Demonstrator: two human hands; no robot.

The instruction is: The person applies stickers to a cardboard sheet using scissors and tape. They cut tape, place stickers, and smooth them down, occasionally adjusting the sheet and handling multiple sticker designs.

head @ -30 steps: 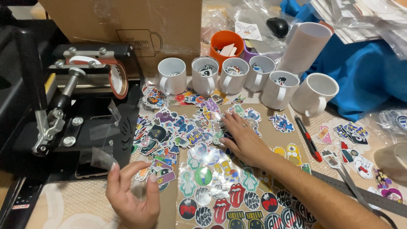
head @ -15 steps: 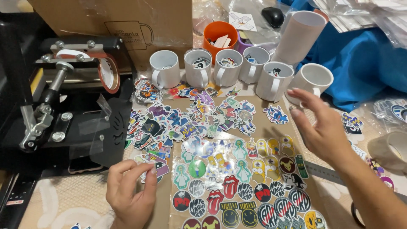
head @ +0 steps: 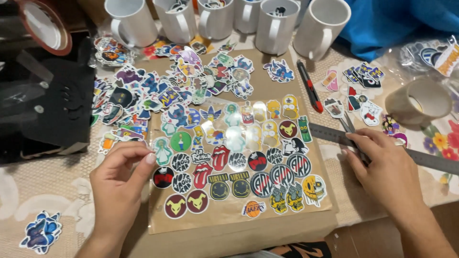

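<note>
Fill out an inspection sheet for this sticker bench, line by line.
Surface: patterned tablecloth under a brown cardboard sheet.
Job's things: stickers in rows under a clear film; steel ruler to the right.
Clutter: loose stickers, white mugs, red utility knife, tape roll, blue cloth.
Grippers: left hand pinches at the film's left edge; right hand lies on the ruler.
Cables: nothing seen.
Surroundings: black press machine at left.
</note>
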